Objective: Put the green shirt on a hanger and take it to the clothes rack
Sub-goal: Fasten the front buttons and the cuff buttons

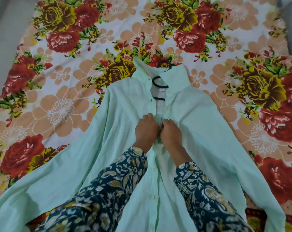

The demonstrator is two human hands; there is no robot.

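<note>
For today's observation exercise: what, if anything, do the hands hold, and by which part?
The left hand and right hand each pinch the shirt at its front button edges, below the collar.

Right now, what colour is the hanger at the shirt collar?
Black: the thin hanger shows through the open collar of the pale green shirt, head view.

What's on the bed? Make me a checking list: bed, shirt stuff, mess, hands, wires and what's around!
Surface: floral bedsheet, spread flat.
Job's things: green shirt lies on the sheet, front open; black hanger inside its collar.
Clutter: nothing seen.
Hands: left hand and right hand, side by side, each pinch a front edge of the shirt.
Cables: nothing seen.
Surroundings: grey area past the sheet; no clothes rack in view.
</note>
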